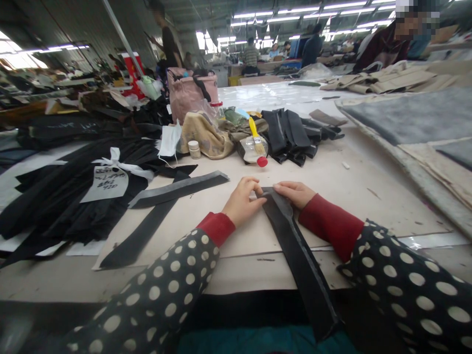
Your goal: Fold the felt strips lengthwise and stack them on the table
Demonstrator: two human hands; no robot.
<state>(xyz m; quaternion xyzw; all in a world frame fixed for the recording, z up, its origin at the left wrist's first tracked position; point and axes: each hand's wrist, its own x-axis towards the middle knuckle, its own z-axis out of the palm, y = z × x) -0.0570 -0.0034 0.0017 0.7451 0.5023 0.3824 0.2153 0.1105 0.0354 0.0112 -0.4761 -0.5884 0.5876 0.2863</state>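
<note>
A long black fabric strip (300, 268) runs from between my hands toward me and hangs over the table's front edge. Its right edge is folded over along the length, showing a greyer underside. My left hand (243, 202) pinches the far left corner of the strip with thumb and fingers. At the far right corner, my right hand (296, 194) grips the folded edge, its fingertips partly hidden by the fabric. Two more dark strips lie crossed to the left: one with a grey band (180, 189) on top, and a plain black strip (142, 241) underneath.
Left stands a heap of black fabric pieces (73, 187) with a handwritten tag (105, 184). Beyond my hands are a yellow brush (254, 132), a small jar (193, 149), folded black strips (287, 130) and a pink bag (191, 91). Grey sheets (413, 118) lie right; people work behind.
</note>
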